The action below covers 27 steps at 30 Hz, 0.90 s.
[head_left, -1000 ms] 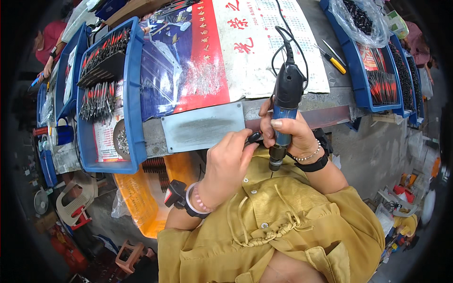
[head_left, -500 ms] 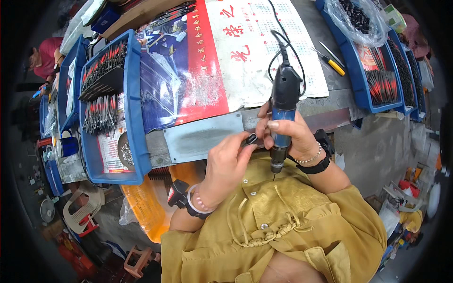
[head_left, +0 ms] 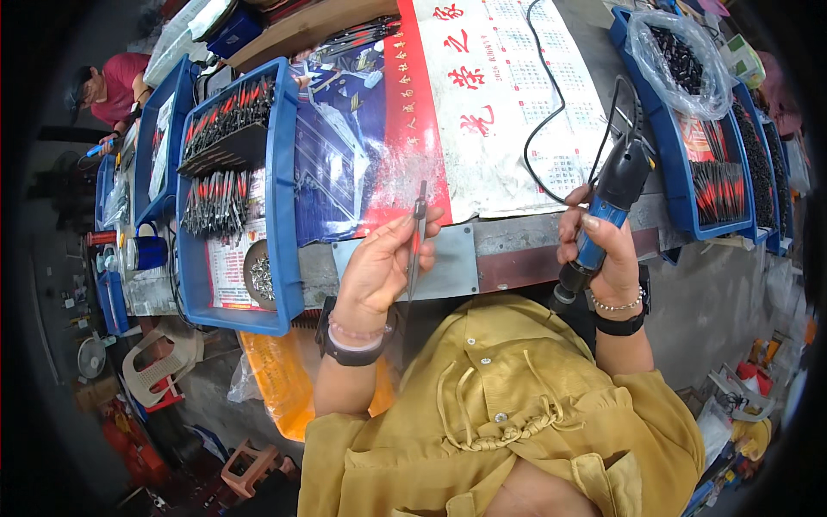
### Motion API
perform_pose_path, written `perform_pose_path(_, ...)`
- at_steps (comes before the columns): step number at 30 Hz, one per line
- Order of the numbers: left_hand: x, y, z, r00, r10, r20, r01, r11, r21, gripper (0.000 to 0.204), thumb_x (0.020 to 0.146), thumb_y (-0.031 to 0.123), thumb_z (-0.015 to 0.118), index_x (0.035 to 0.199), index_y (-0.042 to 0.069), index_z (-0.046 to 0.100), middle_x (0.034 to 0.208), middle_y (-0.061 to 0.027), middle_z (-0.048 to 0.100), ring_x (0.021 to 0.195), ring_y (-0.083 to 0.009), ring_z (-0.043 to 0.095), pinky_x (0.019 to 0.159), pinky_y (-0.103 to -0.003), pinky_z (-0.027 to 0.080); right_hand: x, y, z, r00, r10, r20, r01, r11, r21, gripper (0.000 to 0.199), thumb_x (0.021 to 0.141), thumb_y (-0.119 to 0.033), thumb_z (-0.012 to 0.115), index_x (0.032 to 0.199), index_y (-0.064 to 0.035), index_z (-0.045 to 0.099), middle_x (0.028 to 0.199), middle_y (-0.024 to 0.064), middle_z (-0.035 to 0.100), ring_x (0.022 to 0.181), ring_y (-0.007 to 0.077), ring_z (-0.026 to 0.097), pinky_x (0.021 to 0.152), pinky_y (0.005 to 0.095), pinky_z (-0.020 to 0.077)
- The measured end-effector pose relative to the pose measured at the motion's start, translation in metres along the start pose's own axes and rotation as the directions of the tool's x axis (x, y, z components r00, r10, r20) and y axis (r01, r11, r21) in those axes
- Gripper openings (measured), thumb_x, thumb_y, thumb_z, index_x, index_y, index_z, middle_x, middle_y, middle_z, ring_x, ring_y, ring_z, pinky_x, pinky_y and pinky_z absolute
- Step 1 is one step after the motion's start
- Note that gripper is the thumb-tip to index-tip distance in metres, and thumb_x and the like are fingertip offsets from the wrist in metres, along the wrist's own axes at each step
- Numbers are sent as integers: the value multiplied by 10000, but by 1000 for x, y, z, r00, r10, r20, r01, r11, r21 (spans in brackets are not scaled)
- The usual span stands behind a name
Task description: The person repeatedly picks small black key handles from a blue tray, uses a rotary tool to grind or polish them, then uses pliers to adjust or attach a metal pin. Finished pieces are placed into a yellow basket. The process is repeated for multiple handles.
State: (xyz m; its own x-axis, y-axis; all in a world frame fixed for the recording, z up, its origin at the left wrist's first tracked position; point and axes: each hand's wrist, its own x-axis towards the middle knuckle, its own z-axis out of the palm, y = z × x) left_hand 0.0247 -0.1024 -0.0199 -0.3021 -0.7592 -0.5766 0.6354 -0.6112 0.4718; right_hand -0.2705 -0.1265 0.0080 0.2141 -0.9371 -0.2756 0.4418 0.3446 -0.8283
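The hands have come apart: the left hand (head_left: 379,267) has lifted the thin metal piece (head_left: 416,237) away from the rotary tool (head_left: 603,215), so that pass looks finished. She pinches it above the bench's grey plate (head_left: 457,267), long axis near upright, tip pointing away from her. Her right hand (head_left: 603,258) grips the tool, bit aimed down toward her lap.
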Motion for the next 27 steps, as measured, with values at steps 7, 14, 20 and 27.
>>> perform_pose_path(7, -2, -20, 21, 937, -218, 274, 262, 956, -134, 392, 1024, 325, 481, 1189, -18, 576, 835, -28, 557, 642, -105, 424, 592, -242, 365, 5, 5, 15, 987, 128, 95, -122, 990, -66, 416, 811, -190, 678, 1146, -4, 517, 985, 176, 655, 628, 145, 602, 586, 257, 514)
perform_pose_path(14, -10, -46, 46, 942, -219, 256, 238, 970, -46, 335, 1008, 319, 517, 1068, -1, 595, 749, -9, 519, 576, -82, 409, 525, -216, 329, 26, 14, 34, 891, 314, 329, -356, 932, 74, 380, 840, -201, 665, 1128, 3, 525, 998, 192, 669, 605, 124, 603, 578, 254, 524)
perform_pose_path(20, 6, -15, 34, 954, 293, 60, -296, 898, 327, 275, 1018, 204, 490, 1130, -28, 586, 814, -53, 588, 643, -125, 543, 573, -246, 440, 21, -7, 35, 990, 13, 139, -18, 999, 35, 390, 819, -173, 668, 1137, 8, 532, 1086, 239, 670, 612, 127, 603, 586, 252, 515)
perform_pose_path(27, 70, 64, -25, 677, 702, -218, -312, 543, 779, 317, 906, 101, 589, 1167, -78, 602, 814, -70, 665, 657, -141, 627, 617, -278, 516, 3, -17, 14, 994, 9, 105, 7, 989, -146, 499, 765, -218, 707, 1145, 37, 509, 916, 227, 677, 604, 156, 626, 564, 256, 506)
